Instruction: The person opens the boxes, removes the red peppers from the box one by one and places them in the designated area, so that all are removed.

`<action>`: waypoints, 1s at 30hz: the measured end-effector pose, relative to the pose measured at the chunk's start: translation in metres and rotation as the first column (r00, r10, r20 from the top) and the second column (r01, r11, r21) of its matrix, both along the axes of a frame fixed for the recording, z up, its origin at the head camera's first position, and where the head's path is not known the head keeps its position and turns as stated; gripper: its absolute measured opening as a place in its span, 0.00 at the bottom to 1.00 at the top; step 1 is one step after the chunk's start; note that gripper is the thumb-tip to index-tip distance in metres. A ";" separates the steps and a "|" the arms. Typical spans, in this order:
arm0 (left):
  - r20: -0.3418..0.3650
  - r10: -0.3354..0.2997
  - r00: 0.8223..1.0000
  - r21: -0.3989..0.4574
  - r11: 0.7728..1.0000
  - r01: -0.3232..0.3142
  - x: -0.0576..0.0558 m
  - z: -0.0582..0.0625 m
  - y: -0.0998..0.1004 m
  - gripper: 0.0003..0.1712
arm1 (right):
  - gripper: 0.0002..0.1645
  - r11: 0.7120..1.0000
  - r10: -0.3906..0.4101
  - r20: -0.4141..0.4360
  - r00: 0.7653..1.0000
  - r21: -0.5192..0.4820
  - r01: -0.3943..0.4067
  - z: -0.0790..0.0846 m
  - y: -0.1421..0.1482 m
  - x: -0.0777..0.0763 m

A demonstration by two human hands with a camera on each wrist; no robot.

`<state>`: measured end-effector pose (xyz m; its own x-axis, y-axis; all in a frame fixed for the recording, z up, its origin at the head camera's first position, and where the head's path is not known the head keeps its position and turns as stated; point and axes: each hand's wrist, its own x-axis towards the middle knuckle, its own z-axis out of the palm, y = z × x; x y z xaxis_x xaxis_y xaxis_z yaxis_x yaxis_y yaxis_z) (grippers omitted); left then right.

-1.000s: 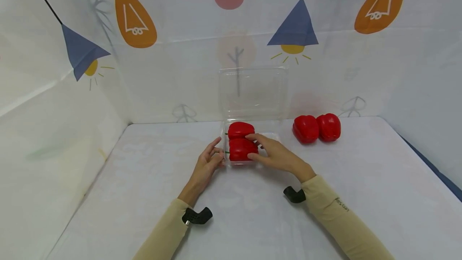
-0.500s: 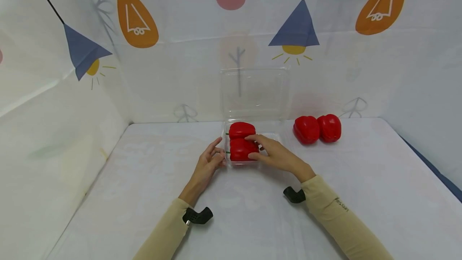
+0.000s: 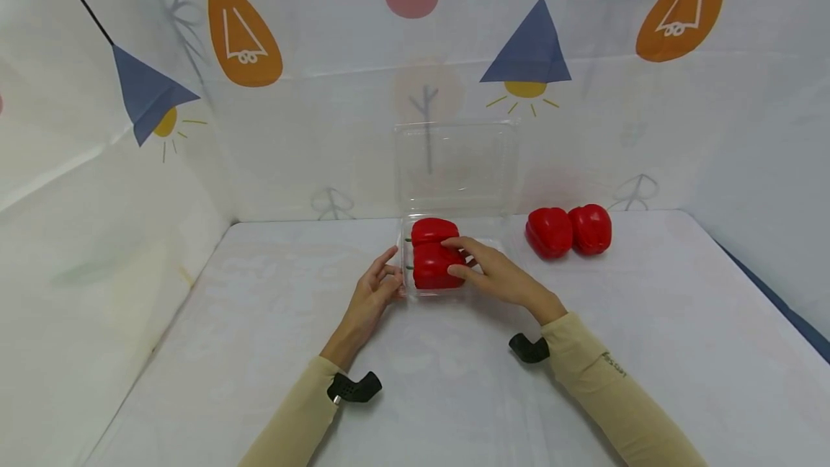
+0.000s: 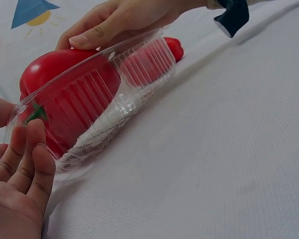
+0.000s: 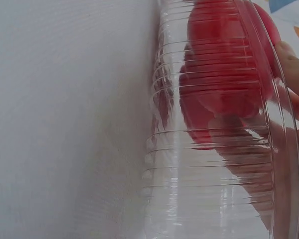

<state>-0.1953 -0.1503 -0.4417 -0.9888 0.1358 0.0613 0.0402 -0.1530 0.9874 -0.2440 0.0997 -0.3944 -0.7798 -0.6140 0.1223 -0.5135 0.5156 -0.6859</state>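
A clear plastic clamshell box [image 3: 486, 243] stands with its lid raised behind it. Two red bell peppers lie inside, stems to the left: a rear bell pepper [image 3: 434, 230] and a front bell pepper [image 3: 436, 269]. My right hand [image 3: 496, 276] grips the front one at its right end, thumb on the near side and fingers beyond. At the box's left wall, my left hand [image 3: 371, 298] rests with relaxed fingers, its fingertips [image 4: 36, 128] against the plastic in the left wrist view. Through the clear wall, the right wrist view shows red pepper [image 5: 219, 74] and part of the right hand.
Two more red bell peppers, one left [image 3: 549, 233] and one right [image 3: 591, 229], sit side by side to the right of the box. A white cloth covers the table [image 3: 441, 395]. Behind, a printed curtain [image 3: 324, 121] stands close to the raised lid [image 3: 457, 168].
The front bell pepper has shifted slightly away from the box's near wall, its stem rising a little. My right thumb has moved with it. My left hand stays in place.
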 end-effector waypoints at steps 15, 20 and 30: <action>-0.011 -0.004 1.000 -0.010 1.000 0.004 0.000 -0.001 -0.001 0.32 | 0.31 0.996 0.027 0.117 0.993 -0.083 -0.017 -0.001 0.001 -0.006; -0.008 -0.004 1.000 -0.020 1.000 0.003 0.000 0.000 -0.001 0.32 | 0.30 0.996 0.031 0.102 0.994 -0.092 -0.022 -0.001 0.004 -0.006; 0.000 -0.010 1.000 -0.032 0.999 0.010 0.000 0.000 -0.002 0.32 | 0.31 0.995 0.035 0.066 0.997 -0.101 -0.028 0.000 0.004 -0.007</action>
<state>-0.1950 -0.1519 -0.4417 -0.9874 0.1472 0.0572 0.0393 -0.1217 0.9918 -0.2505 0.1042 -0.3947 -0.7688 -0.6259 0.1314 -0.4788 0.4272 -0.7670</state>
